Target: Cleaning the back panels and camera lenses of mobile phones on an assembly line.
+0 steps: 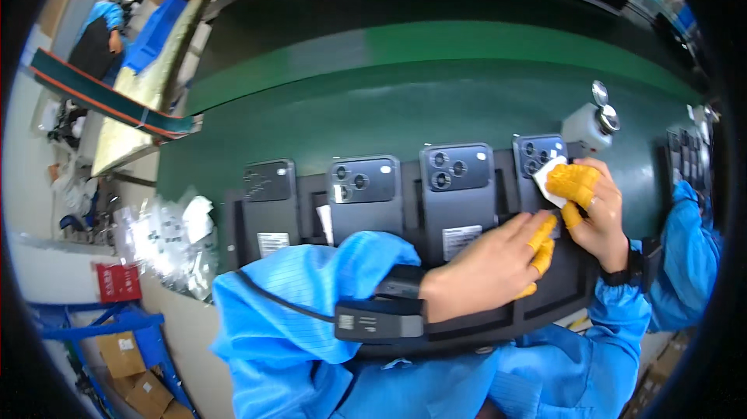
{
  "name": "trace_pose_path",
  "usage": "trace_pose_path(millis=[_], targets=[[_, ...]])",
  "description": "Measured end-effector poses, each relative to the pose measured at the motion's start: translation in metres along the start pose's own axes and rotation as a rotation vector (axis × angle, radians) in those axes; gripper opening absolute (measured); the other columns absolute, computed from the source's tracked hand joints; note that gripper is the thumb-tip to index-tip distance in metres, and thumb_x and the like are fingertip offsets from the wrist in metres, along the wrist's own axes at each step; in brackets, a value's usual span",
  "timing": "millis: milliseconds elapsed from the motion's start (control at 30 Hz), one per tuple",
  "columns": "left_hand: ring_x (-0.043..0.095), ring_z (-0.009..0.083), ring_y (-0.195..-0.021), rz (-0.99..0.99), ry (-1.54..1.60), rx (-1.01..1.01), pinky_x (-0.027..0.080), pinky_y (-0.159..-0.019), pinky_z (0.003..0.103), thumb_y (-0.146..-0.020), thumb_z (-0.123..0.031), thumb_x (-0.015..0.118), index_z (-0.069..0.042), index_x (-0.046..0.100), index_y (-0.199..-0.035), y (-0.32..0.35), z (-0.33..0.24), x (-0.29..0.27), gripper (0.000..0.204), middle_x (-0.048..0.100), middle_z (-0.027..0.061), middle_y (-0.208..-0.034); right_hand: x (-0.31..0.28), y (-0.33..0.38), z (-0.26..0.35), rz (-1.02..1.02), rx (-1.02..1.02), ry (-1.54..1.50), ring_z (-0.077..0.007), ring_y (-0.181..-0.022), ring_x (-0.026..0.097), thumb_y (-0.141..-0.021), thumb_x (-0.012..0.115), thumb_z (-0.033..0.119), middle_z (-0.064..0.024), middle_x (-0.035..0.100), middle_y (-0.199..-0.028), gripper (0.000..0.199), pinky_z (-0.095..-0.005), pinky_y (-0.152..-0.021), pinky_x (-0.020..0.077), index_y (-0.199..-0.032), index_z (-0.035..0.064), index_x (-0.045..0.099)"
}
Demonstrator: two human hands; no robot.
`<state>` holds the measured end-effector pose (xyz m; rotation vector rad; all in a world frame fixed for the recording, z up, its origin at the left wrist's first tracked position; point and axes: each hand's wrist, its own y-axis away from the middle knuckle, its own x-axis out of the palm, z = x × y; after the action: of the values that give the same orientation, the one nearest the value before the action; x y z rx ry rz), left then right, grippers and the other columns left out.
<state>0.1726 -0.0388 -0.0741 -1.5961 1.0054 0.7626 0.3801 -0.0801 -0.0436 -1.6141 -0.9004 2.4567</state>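
Four dark grey phones lie back up in a row in a black tray [233, 224]. At the right end is the fourth phone [526, 199], its camera block [537, 150] at the top. My right hand [597, 220], in yellow finger cots, pinches a folded white wipe [542, 176] against that phone just below the camera block. My left hand [486, 267] reaches across with its fingers stretched out over the lower part of the same phone. Yellow cots cover some of its fingers too. The third phone [459, 205] lies beside it, with a white label.
A whitish dispenser bottle [587, 129] with its metal lid raised stands behind the right end. Clear plastic bags [167, 240] lie at the table's left edge. At the right, another person's blue sleeve [685, 255] is close by. A blue bin [156, 30] sits far left.
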Motion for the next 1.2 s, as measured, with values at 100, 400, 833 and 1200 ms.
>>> trace_pose_path(millis=[100, 400, 833, 1200], targets=[[0.048, 0.0366, -0.124, 0.105, 0.077, -0.016, 0.036, -0.106, 0.041, -0.076, -0.031, 0.061, 0.007, 0.058, -0.116, 0.002, 0.003, -0.020, 0.056, 0.053, 0.0278, -0.127, -0.013, -0.006, 0.005, 0.067, 0.084, -0.038, -0.0279, -0.088, 0.066, -0.066, 0.067, -0.009, -0.0096, 0.070, -0.094, 0.031, -0.0434, -0.094, 0.0467, -0.094, 0.0025, 0.069], [0.061, 0.0375, -0.106, 0.455, -0.152, -0.095, 0.042, -0.102, 0.043, -0.075, -0.031, 0.065, 0.003, 0.067, -0.094, 0.035, -0.008, -0.104, 0.039, 0.066, 0.0243, -0.092, -0.009, -0.065, 0.006, 0.040, -0.029, -0.168, -0.0263, -0.095, 0.065, -0.074, 0.069, -0.003, -0.0085, 0.071, -0.101, 0.027, -0.0361, -0.089, 0.0475, -0.101, 0.0054, 0.069], [0.063, 0.0382, -0.103, 0.312, -0.187, -0.075, 0.049, -0.093, 0.041, -0.074, -0.019, 0.064, -0.003, 0.068, -0.087, 0.061, -0.006, -0.086, 0.021, 0.066, 0.0242, -0.085, 0.043, -0.065, 0.026, 0.110, -0.457, -0.041, -0.0241, -0.083, 0.064, -0.064, 0.065, 0.009, -0.0103, 0.065, -0.084, 0.035, -0.0418, -0.095, 0.0493, -0.098, -0.0009, 0.069], [0.063, 0.0377, -0.103, 0.288, -0.190, -0.086, 0.052, -0.088, 0.040, -0.074, -0.018, 0.064, -0.001, 0.066, -0.089, 0.060, -0.009, -0.083, 0.023, 0.066, 0.0241, -0.088, 0.061, -0.091, 0.027, 0.137, -0.385, -0.149, -0.0243, -0.066, 0.060, -0.065, 0.067, 0.006, -0.0110, 0.066, -0.085, 0.025, -0.0410, -0.091, 0.0495, -0.089, -0.0003, 0.068]])
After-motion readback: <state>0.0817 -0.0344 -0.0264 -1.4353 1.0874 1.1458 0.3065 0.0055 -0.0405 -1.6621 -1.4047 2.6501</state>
